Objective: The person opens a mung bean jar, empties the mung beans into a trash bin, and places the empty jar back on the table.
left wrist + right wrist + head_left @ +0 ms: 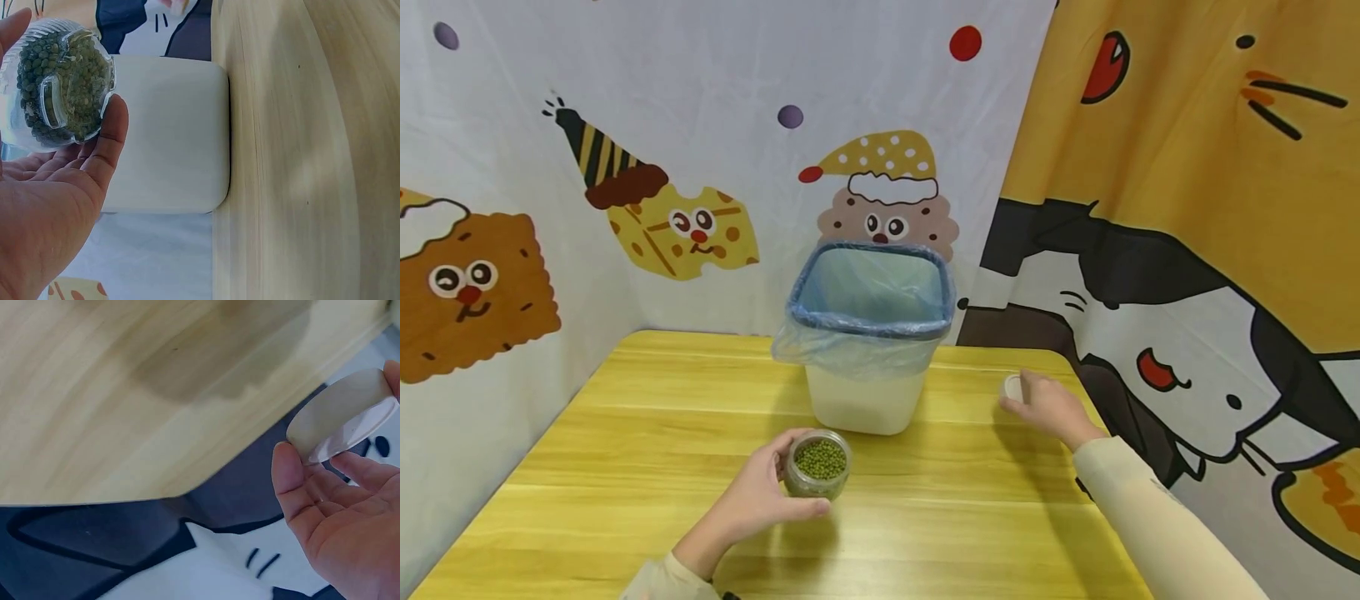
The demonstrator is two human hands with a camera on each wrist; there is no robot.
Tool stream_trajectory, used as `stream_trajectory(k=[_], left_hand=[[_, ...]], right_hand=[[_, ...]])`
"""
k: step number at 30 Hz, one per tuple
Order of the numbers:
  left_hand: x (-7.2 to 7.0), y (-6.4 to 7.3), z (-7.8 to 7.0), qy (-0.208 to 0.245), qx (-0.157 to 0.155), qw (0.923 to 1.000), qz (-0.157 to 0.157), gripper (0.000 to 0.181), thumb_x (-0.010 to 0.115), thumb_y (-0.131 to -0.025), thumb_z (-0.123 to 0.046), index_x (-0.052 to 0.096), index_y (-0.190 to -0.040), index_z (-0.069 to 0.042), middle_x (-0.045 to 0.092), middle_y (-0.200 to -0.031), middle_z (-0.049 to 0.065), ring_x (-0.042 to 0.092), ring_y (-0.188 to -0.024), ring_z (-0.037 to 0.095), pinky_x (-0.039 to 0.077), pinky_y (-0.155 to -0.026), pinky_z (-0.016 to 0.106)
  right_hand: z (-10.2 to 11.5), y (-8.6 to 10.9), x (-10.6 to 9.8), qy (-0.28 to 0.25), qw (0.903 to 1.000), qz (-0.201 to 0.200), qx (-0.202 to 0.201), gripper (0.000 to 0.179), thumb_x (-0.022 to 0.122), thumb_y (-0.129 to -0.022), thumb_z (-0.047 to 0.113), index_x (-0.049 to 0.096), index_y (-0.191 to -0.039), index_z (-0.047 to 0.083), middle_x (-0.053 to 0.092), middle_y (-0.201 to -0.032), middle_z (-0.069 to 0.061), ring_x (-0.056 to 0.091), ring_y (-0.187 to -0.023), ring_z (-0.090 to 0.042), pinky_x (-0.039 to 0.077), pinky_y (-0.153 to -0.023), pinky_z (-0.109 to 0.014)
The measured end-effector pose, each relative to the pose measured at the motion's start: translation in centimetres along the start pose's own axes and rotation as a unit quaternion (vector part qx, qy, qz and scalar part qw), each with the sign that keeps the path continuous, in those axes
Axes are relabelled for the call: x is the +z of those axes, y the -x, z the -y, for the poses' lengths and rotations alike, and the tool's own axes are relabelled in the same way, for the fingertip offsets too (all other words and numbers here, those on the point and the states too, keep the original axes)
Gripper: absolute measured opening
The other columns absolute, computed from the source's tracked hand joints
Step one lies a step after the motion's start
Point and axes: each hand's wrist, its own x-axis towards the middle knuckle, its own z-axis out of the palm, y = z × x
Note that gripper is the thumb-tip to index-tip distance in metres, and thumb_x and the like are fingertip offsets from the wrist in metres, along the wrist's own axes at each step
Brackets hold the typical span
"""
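A clear jar (820, 467) of small green beans is gripped in my left hand (767, 493), its mouth uncovered and facing up toward the head camera. The left wrist view shows the jar's base (65, 87), with fingers and thumb around its sides; the beans look like mung beans. Off to the right, my right hand (1051, 408) holds a white round lid (1013, 388) above the table's right side. Thumb and fingers pinch the lid's rim (340, 412) in the right wrist view. Between the hands, farther back, stands a whitish bin (865, 396).
A translucent blue-edged plastic bag (880, 354) lines the bin and folds over its rim. The yellow wood-grain table (647, 467) ends at the right below my right arm. Behind it hangs a cartoon-printed cloth (700, 100), beside an orange printed curtain (1187, 167).
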Motion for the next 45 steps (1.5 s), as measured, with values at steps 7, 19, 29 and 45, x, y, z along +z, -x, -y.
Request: stream_trajectory(k=[7,19,29,45], left_hand=[[-0.3,0.0,0.2,-0.001,0.014,0.9999,0.004,0.086,0.099,-0.072,-0.02,0.058,-0.146,-0.01,0.07,-0.133,0.008,0.064,-0.117,0.023,0.052,-0.101,0.028],[0.1,0.1,0.6,-0.008,0.0,1.0,0.002,0.089,0.1,-0.069,-0.021,0.057,-0.147,-0.011,0.07,-0.133,0.007,0.066,-0.115,0.02,0.052,-0.101,0.028],[0.0,0.2,0.4,-0.007,-0.003,1.0,0.004,0.09,0.1,-0.07,-0.021,0.056,-0.148,-0.009,0.069,-0.135,0.009,0.065,-0.117,0.023,0.052,-0.101,0.027],[-0.2,0.0,0.7,-0.007,-0.014,0.9999,-0.007,0.092,0.101,-0.068,-0.024,0.056,-0.148,-0.014,0.069,-0.134,0.004,0.066,-0.118,0.023,0.052,-0.102,0.028]], right_hand=[[-0.5,-1.6,0.8,0.028,0.9992,0.018,0.023,0.075,0.067,-0.1,0.049,0.053,-0.144,-0.011,0.068,-0.127,-0.031,0.067,-0.104,-0.042,0.056,-0.086,-0.059],[-1.9,-1.6,2.9,0.051,0.9975,0.011,0.048,0.075,0.067,-0.098,0.051,0.056,-0.138,-0.011,0.067,-0.118,-0.031,0.064,-0.094,-0.042,0.055,-0.078,-0.06],[-1.5,-1.3,3.2,0.048,0.9965,0.041,0.055,0.089,0.072,-0.098,0.049,0.043,-0.152,-0.016,0.056,-0.142,-0.041,0.06,-0.12,-0.056,0.053,-0.097,-0.069],[-1.4,-1.1,3.4,0.046,0.9959,0.05,0.06,0.093,0.074,-0.094,0.06,0.05,-0.143,-0.015,0.062,-0.128,-0.035,0.064,-0.105,-0.048,0.055,-0.09,-0.065]])
